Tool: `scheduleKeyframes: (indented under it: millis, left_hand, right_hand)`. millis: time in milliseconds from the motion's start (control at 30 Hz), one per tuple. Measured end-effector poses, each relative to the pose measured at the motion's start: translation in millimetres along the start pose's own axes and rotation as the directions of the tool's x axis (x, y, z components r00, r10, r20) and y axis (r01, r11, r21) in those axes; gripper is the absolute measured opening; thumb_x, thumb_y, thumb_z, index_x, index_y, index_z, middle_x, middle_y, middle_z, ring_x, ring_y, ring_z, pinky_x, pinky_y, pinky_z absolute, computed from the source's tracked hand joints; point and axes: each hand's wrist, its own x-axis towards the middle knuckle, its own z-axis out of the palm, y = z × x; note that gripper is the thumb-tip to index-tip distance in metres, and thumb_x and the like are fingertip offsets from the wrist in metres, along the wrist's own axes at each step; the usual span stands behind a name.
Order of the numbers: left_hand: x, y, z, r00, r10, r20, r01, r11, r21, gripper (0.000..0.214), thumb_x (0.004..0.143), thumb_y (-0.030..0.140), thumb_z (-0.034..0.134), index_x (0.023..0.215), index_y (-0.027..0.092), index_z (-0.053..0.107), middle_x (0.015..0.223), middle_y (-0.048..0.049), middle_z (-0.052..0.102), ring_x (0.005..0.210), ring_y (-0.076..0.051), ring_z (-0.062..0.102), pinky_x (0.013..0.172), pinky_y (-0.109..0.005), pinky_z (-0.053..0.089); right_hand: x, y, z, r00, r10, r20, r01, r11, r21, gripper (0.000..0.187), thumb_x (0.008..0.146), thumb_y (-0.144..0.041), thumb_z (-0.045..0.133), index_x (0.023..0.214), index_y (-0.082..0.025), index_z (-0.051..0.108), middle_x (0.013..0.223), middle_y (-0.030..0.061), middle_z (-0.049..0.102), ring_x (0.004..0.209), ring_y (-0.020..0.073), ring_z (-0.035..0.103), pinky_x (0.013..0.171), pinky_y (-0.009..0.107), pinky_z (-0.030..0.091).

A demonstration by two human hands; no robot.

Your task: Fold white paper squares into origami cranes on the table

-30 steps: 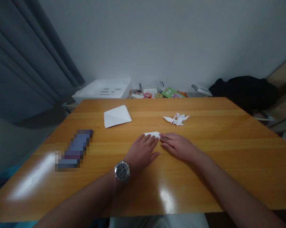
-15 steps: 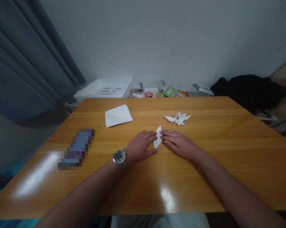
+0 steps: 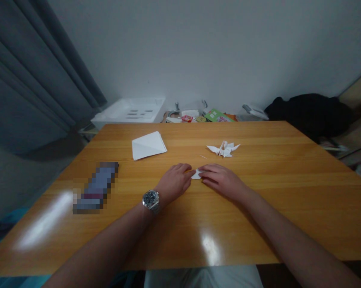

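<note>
A small folded white paper (image 3: pixel 196 175) lies on the wooden table (image 3: pixel 180 232) between my hands, with only its middle showing. My left hand (image 3: pixel 174 179), with a metal watch (image 3: pixel 150 199) at the wrist, has its fingers closed on the left end. On the right end, the fingers of my right hand (image 3: pixel 222 179) are closed and partly cover it. Beyond my right hand rest folded paper cranes (image 3: pixel 225 149), bunched so that I cannot count them. A thin sliver of paper (image 3: pixel 203 156) sits just in front of them.
Towards the back left lies a stack of white paper sheets (image 3: pixel 148 146). A blurred-out phone-like device (image 3: pixel 98 186) is at the left. Behind the table stand a white plastic tray (image 3: pixel 132 110) and a green packet (image 3: pixel 218 115). A black cloth-like heap (image 3: pixel 310 114) is at the right.
The folded paper stood lengthwise away from me and now lies crosswise, with less of it visible. My left thumb has drawn in towards the fingers; my right hand has shifted slightly left.
</note>
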Motion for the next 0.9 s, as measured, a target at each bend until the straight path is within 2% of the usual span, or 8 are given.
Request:
scheduleKeyframes:
  millis: [200, 400, 533, 667, 767, 900]
  left_hand:
    - [1, 2, 0.6, 1.000, -0.014, 0.009, 0.014, 1.000, -0.023, 0.033, 0.099, 0.028, 0.049, 0.130, 0.020, 0.061, 0.119, -0.0095, 0.062, 0.108, -0.024, 0.058, 0.098, -0.040, 0.048]
    - [0, -1, 0.6, 0.999, -0.036, -0.019, 0.035, 0.997, -0.062, 0.034, 0.100, 0.036, 0.050, 0.129, 0.021, 0.062, 0.124, -0.0097, 0.061, 0.112, -0.024, 0.058, 0.101, -0.040, 0.047]
    - [-3, -7, 0.5, 0.983, -0.161, -0.087, 0.161, 0.987, -0.004, 0.037, 0.100, 0.044, 0.049, 0.123, 0.020, 0.064, 0.135, -0.0133, 0.057, 0.123, -0.028, 0.054, 0.107, -0.046, 0.043]
    - [-4, -8, 3.5, 0.972, -0.226, -0.065, 0.228, 0.974, 0.018, 0.039, 0.099, 0.044, 0.050, 0.127, 0.019, 0.062, 0.133, -0.0144, 0.059, 0.120, -0.029, 0.056, 0.105, -0.047, 0.045]
    - [-3, -5, 3.7, 0.973, -0.223, -0.063, 0.223, 0.975, 0.006, 0.039, 0.098, 0.043, 0.054, 0.127, 0.019, 0.062, 0.133, -0.0142, 0.058, 0.121, -0.029, 0.056, 0.105, -0.046, 0.045]
    - [-1, 2, -0.6, 0.993, -0.107, -0.044, 0.103, 0.992, -0.076, 0.034, 0.096, 0.038, 0.058, 0.125, 0.021, 0.062, 0.128, -0.0102, 0.061, 0.115, -0.025, 0.058, 0.102, -0.040, 0.047]
  right_hand:
    - [0, 4, 6, 0.999, 0.042, 0.026, -0.042, 0.999, 0.022, 0.022, 0.097, -0.023, 0.058, 0.114, -0.025, 0.073, 0.124, 0.0070, 0.072, 0.116, 0.0227, 0.066, 0.102, 0.042, 0.053]
    - [2, 9, 11, 0.996, 0.089, -0.011, -0.088, 0.994, 0.068, 0.016, 0.095, -0.023, 0.063, 0.106, -0.025, 0.075, 0.118, 0.0065, 0.074, 0.108, 0.0221, 0.068, 0.095, 0.041, 0.055]
    - [4, 7, 11, 0.994, 0.110, -0.018, -0.108, 0.992, 0.065, 0.014, 0.094, -0.023, 0.063, 0.101, -0.023, 0.076, 0.115, 0.0070, 0.074, 0.105, 0.0221, 0.068, 0.092, 0.040, 0.055]
    - [11, 5, 7, 0.994, 0.108, 0.031, -0.110, 0.991, 0.082, 0.012, 0.094, -0.021, 0.064, 0.098, -0.022, 0.075, 0.113, 0.0069, 0.074, 0.104, 0.0215, 0.068, 0.092, 0.039, 0.054]
    - [16, 6, 4, 0.993, 0.098, 0.063, -0.103, 0.990, 0.092, 0.008, 0.092, -0.022, 0.067, 0.094, -0.021, 0.075, 0.108, 0.0069, 0.074, 0.101, 0.0215, 0.068, 0.089, 0.037, 0.053]
    - [16, 9, 7, 0.994, 0.101, 0.032, -0.104, 0.988, 0.117, 0.006, 0.091, -0.021, 0.069, 0.094, -0.021, 0.074, 0.107, 0.0073, 0.074, 0.100, 0.0218, 0.068, 0.088, 0.037, 0.053]
